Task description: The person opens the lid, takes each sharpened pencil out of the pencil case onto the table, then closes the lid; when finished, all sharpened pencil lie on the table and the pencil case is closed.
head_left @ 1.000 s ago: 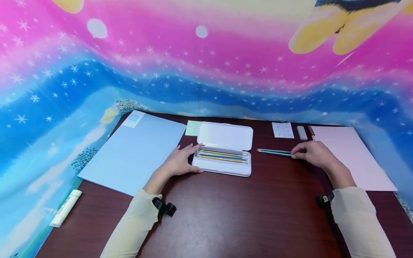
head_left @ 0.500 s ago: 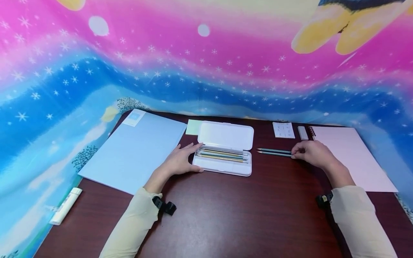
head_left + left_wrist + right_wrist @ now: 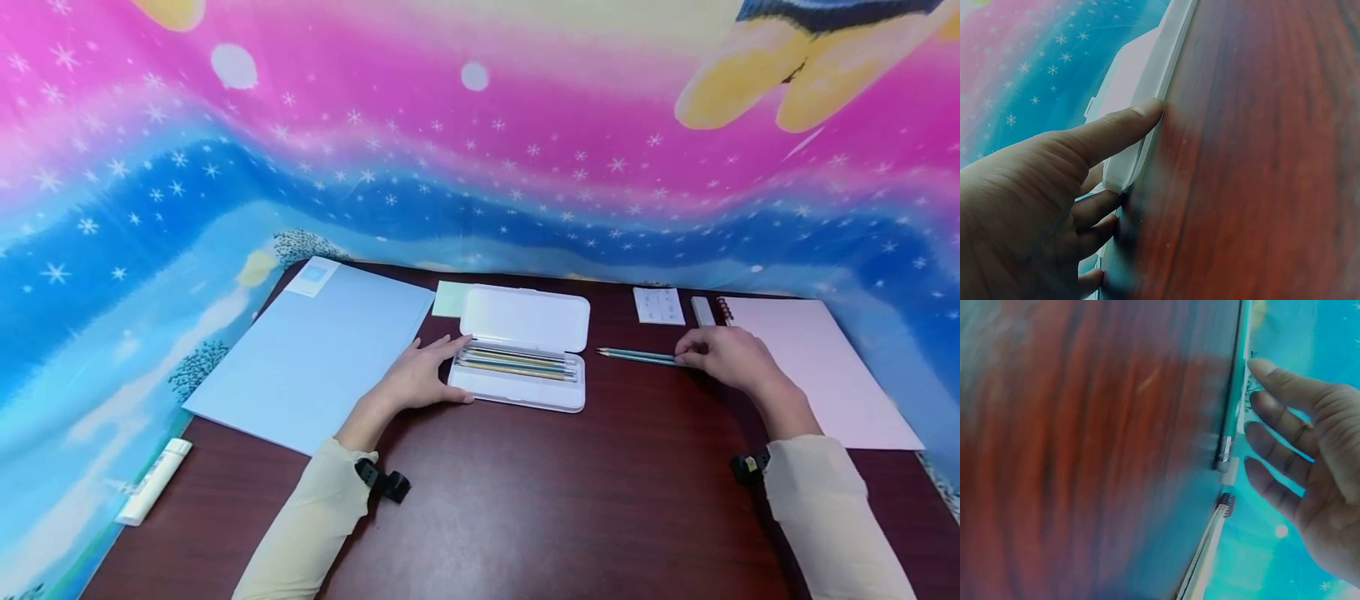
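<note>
A white pencil case (image 3: 521, 392) lies open on the table with its lid (image 3: 525, 319) tipped back. Several yellow, green and silver pencils (image 3: 517, 362) lie in its tray. My left hand (image 3: 414, 375) holds the case's left end, its thumb (image 3: 1141, 112) against the front side and its fingers behind the end. To the right, two green pencils (image 3: 633, 357) lie side by side on the table, points to the left. My right hand (image 3: 731, 357) is over their far ends, thumb tip (image 3: 1261, 366) right at the pencils and the other fingers loosely bent and apart.
A large pale blue folder (image 3: 315, 358) lies at left, with a glue stick (image 3: 154, 482) by the table edge. Behind the case is a green paper (image 3: 447, 298). At right lie a white note (image 3: 658, 306), an eraser (image 3: 702, 311) and a pink spiral pad (image 3: 817, 367).
The two green pencils, slightly apart before, now lie close together under my right hand, which has shifted very little. My left hand stays at the pencil case.
</note>
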A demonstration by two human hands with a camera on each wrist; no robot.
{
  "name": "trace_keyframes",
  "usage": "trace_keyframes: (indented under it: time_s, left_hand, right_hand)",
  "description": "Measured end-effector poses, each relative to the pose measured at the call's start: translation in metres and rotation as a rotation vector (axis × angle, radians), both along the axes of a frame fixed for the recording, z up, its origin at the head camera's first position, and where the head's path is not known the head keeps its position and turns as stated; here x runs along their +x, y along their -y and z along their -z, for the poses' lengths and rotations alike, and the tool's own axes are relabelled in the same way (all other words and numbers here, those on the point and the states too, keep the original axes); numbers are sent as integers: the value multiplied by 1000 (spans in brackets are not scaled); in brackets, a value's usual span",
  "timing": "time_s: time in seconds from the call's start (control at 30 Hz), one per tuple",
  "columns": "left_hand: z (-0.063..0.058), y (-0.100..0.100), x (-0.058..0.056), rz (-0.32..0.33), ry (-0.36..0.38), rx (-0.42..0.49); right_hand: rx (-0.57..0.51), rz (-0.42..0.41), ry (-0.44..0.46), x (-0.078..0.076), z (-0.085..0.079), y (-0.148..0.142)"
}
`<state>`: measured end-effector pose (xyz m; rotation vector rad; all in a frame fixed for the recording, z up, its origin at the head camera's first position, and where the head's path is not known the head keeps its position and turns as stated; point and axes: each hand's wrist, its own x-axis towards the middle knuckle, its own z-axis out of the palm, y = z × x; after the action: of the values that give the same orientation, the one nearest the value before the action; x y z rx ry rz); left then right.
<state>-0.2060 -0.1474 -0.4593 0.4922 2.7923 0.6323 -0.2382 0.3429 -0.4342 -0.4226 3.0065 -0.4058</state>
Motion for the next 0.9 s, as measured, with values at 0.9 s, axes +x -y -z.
trace_keyframes:
  time_s: [0.9]
  left_hand:
    - [-4,0,2,12,-15,18]
  right_hand:
    - [-217,-247,162,15,-1,155]
